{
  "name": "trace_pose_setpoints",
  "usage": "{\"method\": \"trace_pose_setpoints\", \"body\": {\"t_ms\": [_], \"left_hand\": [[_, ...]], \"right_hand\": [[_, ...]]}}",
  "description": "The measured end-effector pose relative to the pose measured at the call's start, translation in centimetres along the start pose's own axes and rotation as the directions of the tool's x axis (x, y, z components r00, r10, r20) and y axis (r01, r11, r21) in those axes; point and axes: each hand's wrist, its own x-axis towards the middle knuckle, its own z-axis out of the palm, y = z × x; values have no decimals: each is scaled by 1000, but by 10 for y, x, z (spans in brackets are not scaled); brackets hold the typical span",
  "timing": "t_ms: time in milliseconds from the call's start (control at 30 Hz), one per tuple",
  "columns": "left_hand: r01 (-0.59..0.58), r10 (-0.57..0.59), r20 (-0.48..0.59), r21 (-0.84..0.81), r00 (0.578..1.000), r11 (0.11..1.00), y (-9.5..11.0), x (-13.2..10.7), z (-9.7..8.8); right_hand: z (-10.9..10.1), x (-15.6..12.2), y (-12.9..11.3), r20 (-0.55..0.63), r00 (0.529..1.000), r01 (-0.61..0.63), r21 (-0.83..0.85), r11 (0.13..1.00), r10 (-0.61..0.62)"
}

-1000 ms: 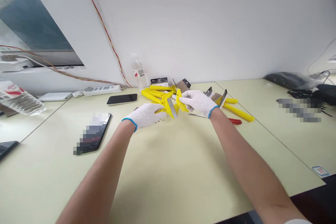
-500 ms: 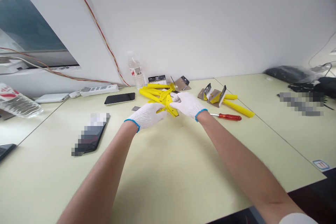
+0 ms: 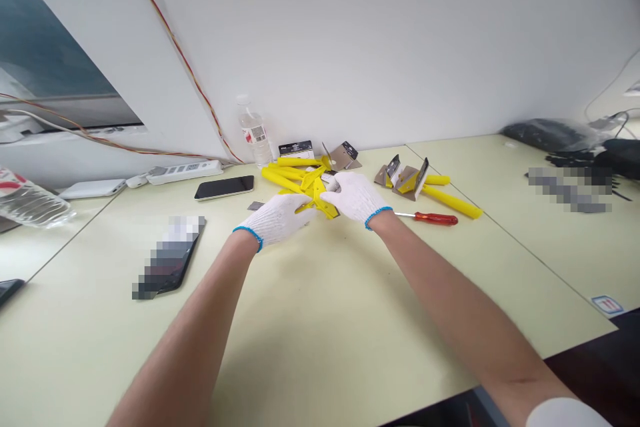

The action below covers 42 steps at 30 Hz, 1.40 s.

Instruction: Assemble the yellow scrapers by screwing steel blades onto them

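Both hands wear white knit gloves with blue cuffs. My left hand (image 3: 277, 219) and my right hand (image 3: 354, 196) are closed together on a yellow plastic scraper (image 3: 320, 200), held just above the pale green table (image 3: 310, 307). Directly behind them lies a pile of yellow scraper handles (image 3: 290, 172). To the right rest other yellow scrapers with metal blades (image 3: 415, 181) and a long yellow handle (image 3: 453, 202). A red-handled screwdriver (image 3: 433, 217) lies just right of my right wrist.
A water bottle (image 3: 253, 132) stands by the wall, with small black-labelled packs (image 3: 296, 149) beside it. A dark phone (image 3: 225, 187), a second phone (image 3: 167, 260), a white power strip (image 3: 184, 171) and red-yellow cables (image 3: 190, 73) are at left. Black bags (image 3: 555, 135) lie far right.
My right hand has come left and closed in on the scraper beside my left hand. The metal blade seen a second ago no longer shows. The view has shifted slightly.
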Motion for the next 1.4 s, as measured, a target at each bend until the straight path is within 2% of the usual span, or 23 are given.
{"method": "trace_pose_setpoints", "body": {"t_ms": [533,667,900,1167,1400], "left_hand": [[-24,23,-12,-87,1000,996,0,-1,-2],[-13,12,-4,-92,1000,996,-2,-1,-4],[-70,71,13,-44,997,997,1,-3,-7],[-80,81,15,-42,997,996,9,-5,-9],[-34,34,10,-36,999,999,10,-6,-11]], "right_hand": [[3,-4,-4,-99,995,-21,-172,985,3],[-3,-3,2,-79,997,-17,-193,981,1],[-10,5,9,13,999,-33,-218,975,37],[-12,3,3,14,998,-51,-220,974,55],[-14,5,4,26,996,-78,-192,978,84]]}}
